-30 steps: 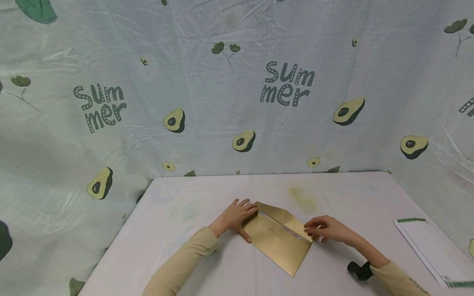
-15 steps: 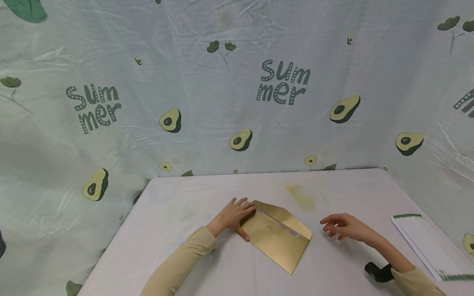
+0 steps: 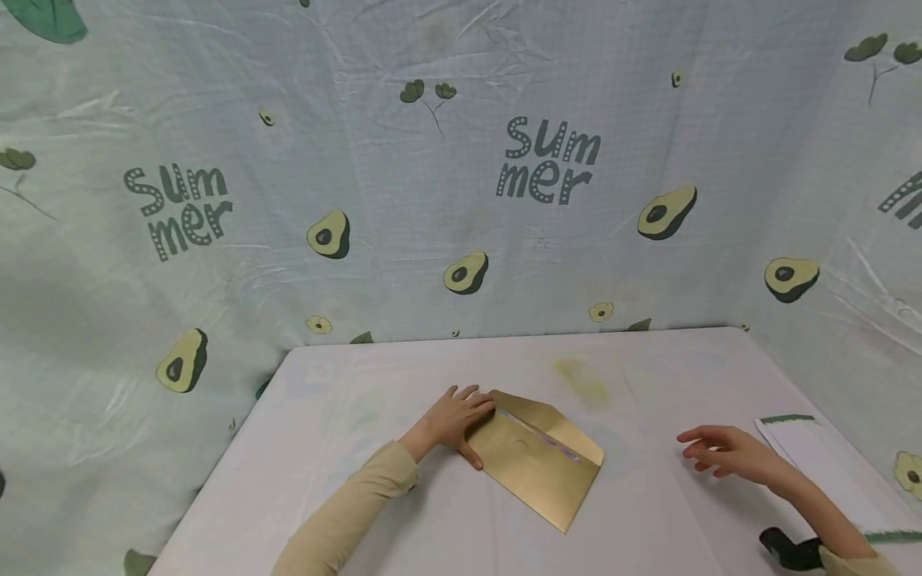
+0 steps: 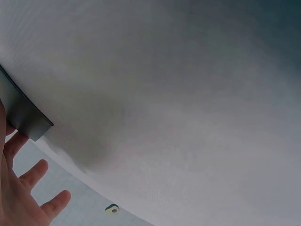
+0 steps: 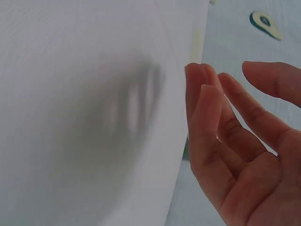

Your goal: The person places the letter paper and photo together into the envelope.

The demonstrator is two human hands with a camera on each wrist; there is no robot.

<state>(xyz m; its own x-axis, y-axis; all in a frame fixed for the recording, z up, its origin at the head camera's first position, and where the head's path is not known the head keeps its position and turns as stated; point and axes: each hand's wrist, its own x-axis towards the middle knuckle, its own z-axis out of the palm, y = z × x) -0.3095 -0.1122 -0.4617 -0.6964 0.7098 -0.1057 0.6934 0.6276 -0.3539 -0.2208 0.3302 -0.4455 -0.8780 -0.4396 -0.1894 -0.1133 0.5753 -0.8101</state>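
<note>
My left hand (image 3: 455,422) holds the left end of a gold envelope (image 3: 536,476), the thumb at its near edge and the other fingers toward its far corner. Its pointed flap (image 3: 569,433) is unfolded, and a thin, pale patterned strip (image 3: 540,437) shows along the opening. In the left wrist view, the fingers (image 4: 35,174) spread beside a dark corner of the envelope (image 4: 30,117). Well to the right, my right hand (image 3: 735,450) hovers over the table with fingers loosely bent and nothing in them; the right wrist view shows the fingers (image 5: 207,113) apart from the thumb.
A white sheet or pad with green printed ends (image 3: 828,460) lies at the table's right side, partly behind my right forearm. A pale cloth covers the table (image 3: 346,416). Behind it hangs a printed curtain (image 3: 403,176) with avocados and lettering.
My right hand has left the envelope's right corner and moved right, toward the white sheet. The left hand stays on the envelope, and the flap remains unfolded.
</note>
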